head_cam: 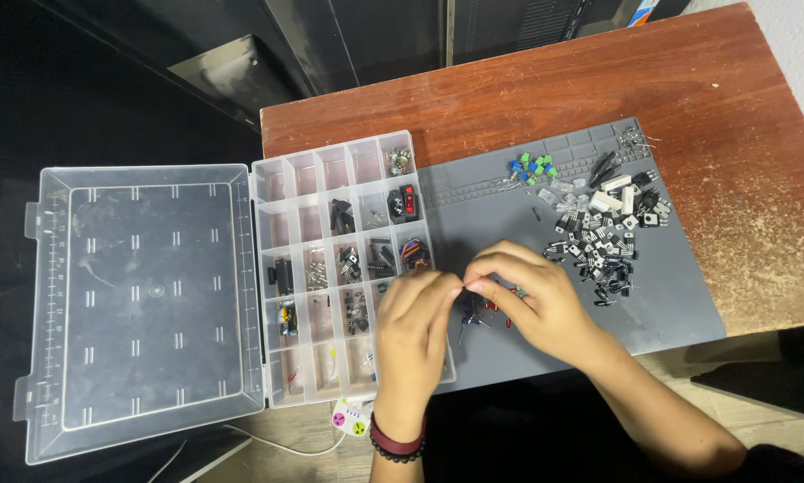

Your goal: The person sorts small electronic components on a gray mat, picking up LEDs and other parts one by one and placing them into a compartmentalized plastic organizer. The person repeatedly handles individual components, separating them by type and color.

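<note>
My left hand point(413, 329) and my right hand point(532, 295) meet fingertip to fingertip over the near edge of a grey work mat point(670, 295). Both pinch at something tiny between them; what it is cannot be made out. Just under the fingers lie a few small electronic parts with thin legs point(473, 313), some red and blue. My left hand overlaps the right edge of a clear compartment box point(281, 179), which holds small components in several cells.
The box's clear lid point(134, 304) lies open flat to the left, past the table's edge. A heap of black parts point(603, 255) and some blue and green ones point(532, 167) lie on the mat. Wooden table point(733, 72); a white power strip point(350, 419) below.
</note>
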